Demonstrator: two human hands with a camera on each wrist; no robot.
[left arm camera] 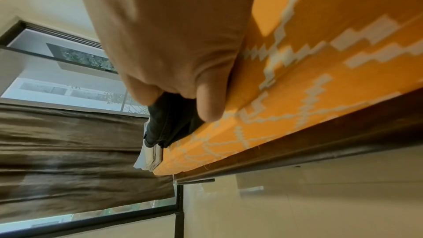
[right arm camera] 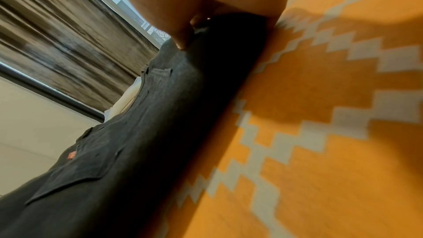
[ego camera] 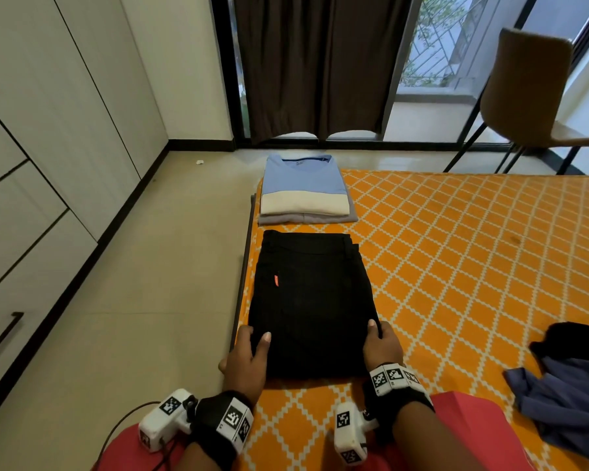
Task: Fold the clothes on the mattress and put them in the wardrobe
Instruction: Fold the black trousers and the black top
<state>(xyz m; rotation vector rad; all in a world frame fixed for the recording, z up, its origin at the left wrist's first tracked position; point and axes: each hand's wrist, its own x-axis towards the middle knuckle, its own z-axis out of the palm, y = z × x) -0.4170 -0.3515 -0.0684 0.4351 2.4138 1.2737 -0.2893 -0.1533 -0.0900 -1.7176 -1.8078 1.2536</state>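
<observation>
Both wrists sit nearest me; my left hand (ego camera: 249, 355) and right hand (ego camera: 381, 345) each grip a near side edge of the folded black jeans (ego camera: 312, 300), thumbs on top, fingers apparently tucked underneath. They lie flat on the orange mattress (ego camera: 473, 266), just short of the folded shirt pile (ego camera: 305, 188). Unfolded clothes (ego camera: 568, 385) wait far right, the wardrobe (ego camera: 48, 130) left. If I lift from these near edges only, the far layers could sag open. Only the left wrist view shows the stacked layers; only the head view shows the pile and wardrobe
</observation>
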